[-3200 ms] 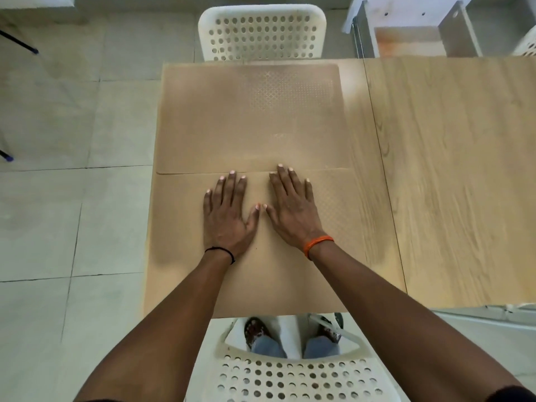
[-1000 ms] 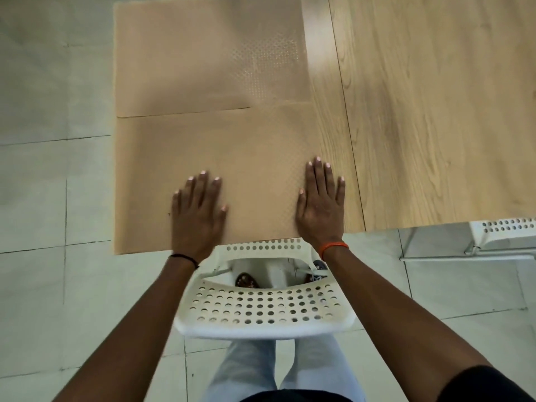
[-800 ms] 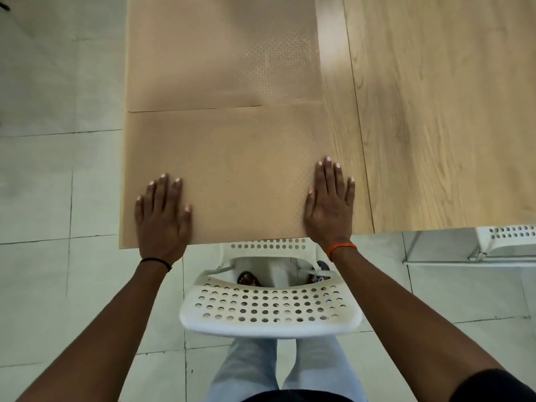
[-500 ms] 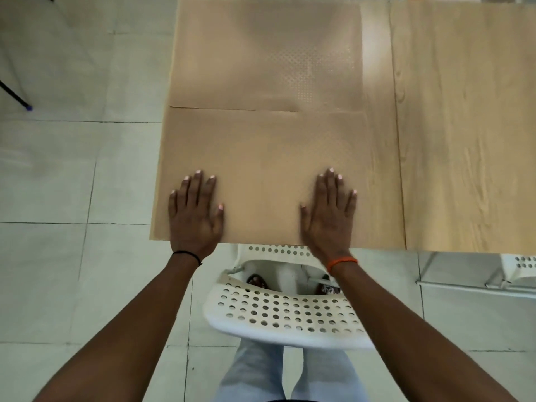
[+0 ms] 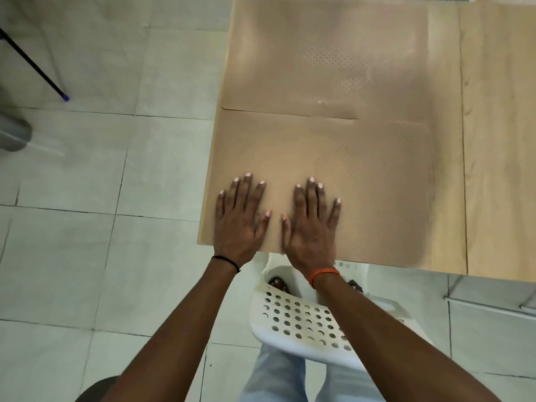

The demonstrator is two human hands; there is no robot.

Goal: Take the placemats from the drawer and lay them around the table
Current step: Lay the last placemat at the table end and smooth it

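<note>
Two bare hands lie flat, palms down, fingers straight and slightly spread, holding nothing. The left hand [image 5: 242, 220] and the right hand [image 5: 311, 224] rest side by side, thumbs nearly touching, on the near placemat [image 5: 362, 184], close to its near left corner. The left wrist wears a thin black band [image 5: 227, 262], the right an orange band [image 5: 323, 275].

The near placemat is tan and lies flat along the near edge of a light wooden table [image 5: 499, 140]. A second tan placemat [image 5: 324, 53] lies just beyond it, their long edges meeting. Below the hands, a white perforated chair [image 5: 307, 323] is tucked under the table edge. The floor [image 5: 101, 198] is pale tile.
</note>
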